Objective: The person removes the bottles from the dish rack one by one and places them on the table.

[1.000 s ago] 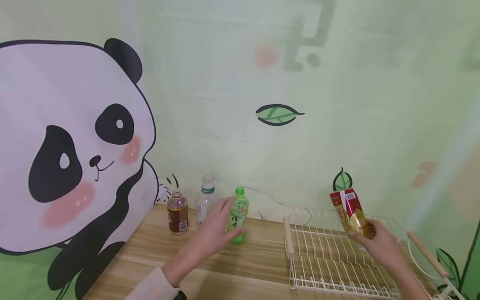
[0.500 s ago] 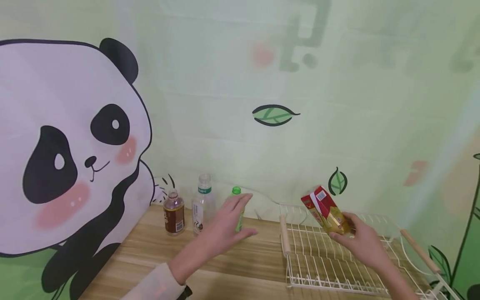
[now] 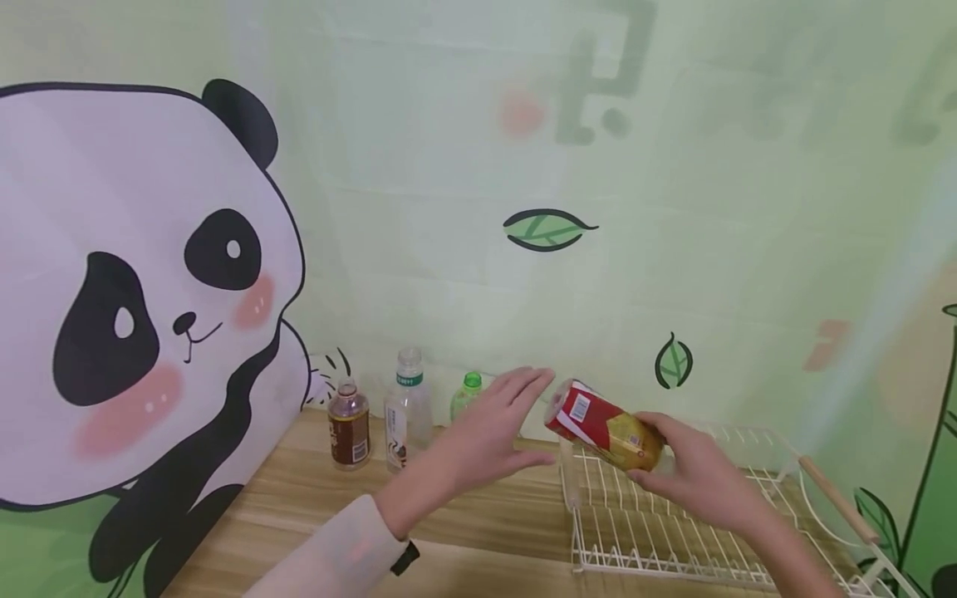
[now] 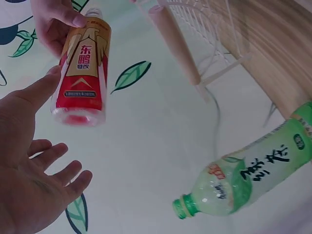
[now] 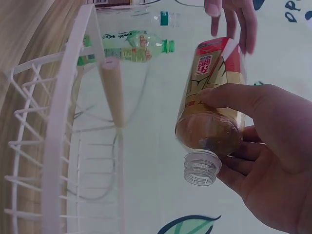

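Note:
My right hand grips a plastic drink bottle with a red-and-gold label, near its neck end. It is held tilted above the drying rack, base toward the left. In the right wrist view its clear threaded neck shows without a cap. My left hand has its fingers spread apart, its fingertips close to the bottle's base. In the left wrist view the left thumb reaches the bottle's side edge. Behind the left hand stands a green tea bottle, partly hidden by it.
A white wire drying rack with wooden handles stands on the wooden tabletop at the right. A clear bottle with a green neck band and a brown-labelled bottle stand at the left, by the panda-printed backdrop.
My right hand has carried the red-and-gold bottle leftward and tipped it further over. My left hand has left the green tea bottle and moved right, toward the held bottle's base.

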The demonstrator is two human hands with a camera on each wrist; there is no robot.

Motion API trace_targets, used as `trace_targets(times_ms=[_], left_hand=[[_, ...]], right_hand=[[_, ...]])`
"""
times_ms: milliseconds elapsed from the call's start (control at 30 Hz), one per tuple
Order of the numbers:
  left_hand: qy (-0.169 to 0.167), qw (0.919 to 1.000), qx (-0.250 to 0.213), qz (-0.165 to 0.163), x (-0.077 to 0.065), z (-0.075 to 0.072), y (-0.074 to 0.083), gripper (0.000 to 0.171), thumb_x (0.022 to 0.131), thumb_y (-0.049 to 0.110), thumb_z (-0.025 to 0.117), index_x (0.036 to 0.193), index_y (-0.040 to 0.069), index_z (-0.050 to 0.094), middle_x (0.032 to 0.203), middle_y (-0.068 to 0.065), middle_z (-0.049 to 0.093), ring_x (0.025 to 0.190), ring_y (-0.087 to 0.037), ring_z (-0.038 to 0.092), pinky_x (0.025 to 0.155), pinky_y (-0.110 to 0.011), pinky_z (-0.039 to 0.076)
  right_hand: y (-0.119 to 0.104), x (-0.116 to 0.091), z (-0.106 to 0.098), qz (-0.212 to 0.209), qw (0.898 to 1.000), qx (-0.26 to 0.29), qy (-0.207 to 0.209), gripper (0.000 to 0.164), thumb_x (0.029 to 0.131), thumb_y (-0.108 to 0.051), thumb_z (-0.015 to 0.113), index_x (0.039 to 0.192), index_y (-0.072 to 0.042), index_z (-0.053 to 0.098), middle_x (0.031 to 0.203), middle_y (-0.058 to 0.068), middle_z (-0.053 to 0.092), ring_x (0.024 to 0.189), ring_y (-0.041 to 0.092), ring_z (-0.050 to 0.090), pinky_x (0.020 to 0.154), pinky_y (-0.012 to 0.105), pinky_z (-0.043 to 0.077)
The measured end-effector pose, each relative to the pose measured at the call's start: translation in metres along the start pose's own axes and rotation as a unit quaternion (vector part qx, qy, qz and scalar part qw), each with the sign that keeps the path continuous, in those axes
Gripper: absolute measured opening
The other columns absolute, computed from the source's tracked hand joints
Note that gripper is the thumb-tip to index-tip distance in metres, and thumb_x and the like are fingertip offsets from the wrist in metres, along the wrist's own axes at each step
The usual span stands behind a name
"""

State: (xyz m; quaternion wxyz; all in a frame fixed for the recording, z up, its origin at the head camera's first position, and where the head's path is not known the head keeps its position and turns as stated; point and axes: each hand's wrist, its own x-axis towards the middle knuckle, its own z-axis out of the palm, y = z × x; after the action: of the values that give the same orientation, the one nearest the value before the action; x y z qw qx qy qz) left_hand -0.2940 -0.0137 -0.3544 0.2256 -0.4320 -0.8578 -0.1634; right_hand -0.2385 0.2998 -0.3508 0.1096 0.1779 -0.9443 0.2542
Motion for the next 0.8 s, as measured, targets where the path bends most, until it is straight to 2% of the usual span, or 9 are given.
trace_targets(times_ms=[133,367,567,800], left_hand=[[-0.001,0.9989,0.036,0.029,0.009,-0.002,0.009,0.102,0.090,0.056,0.080,0.166,0.007,0.032,0.168,-0.006,0.039,0.156,-0.026,0.033,0.128,-0.040,0.029],[-0.017,0.9964,0.070,0.045,0.009,0.003,0.021,0.098,0.089,0.059,0.081,0.163,0.009,0.041,0.161,-0.003,0.049,0.148,-0.021,0.045,0.126,-0.039,0.032],[-0.065,0.9935,0.086,0.036,0.008,0.010,0.028,0.088,0.089,0.060,0.080,0.157,0.013,0.049,0.152,0.000,0.058,0.139,-0.018,0.054,0.121,-0.038,0.040],[-0.059,0.9920,0.110,0.016,0.005,0.012,0.032,0.080,0.086,0.057,0.085,0.149,0.016,0.059,0.142,0.002,0.065,0.128,-0.016,0.061,0.111,-0.037,0.049]], right_hand=[[-0.012,0.005,0.000,-0.028,0.999,-0.017,-0.012,0.069,0.086,-0.023,0.091,0.143,-0.003,0.057,0.124,0.004,0.068,0.101,0.017,0.063,0.084,0.039,0.059],[-0.024,0.004,0.007,-0.066,0.995,-0.065,-0.040,0.069,0.085,-0.021,0.091,0.143,-0.002,0.058,0.129,0.005,0.068,0.107,0.018,0.064,0.093,0.046,0.060],[-0.034,0.004,0.011,-0.089,0.991,-0.084,-0.051,0.070,0.083,-0.021,0.092,0.142,-0.003,0.059,0.132,0.007,0.068,0.111,0.022,0.065,0.095,0.048,0.060],[-0.041,0.006,0.012,-0.094,0.990,-0.093,-0.044,0.069,0.084,-0.023,0.091,0.142,-0.004,0.059,0.130,0.005,0.067,0.108,0.018,0.064,0.092,0.045,0.060]])
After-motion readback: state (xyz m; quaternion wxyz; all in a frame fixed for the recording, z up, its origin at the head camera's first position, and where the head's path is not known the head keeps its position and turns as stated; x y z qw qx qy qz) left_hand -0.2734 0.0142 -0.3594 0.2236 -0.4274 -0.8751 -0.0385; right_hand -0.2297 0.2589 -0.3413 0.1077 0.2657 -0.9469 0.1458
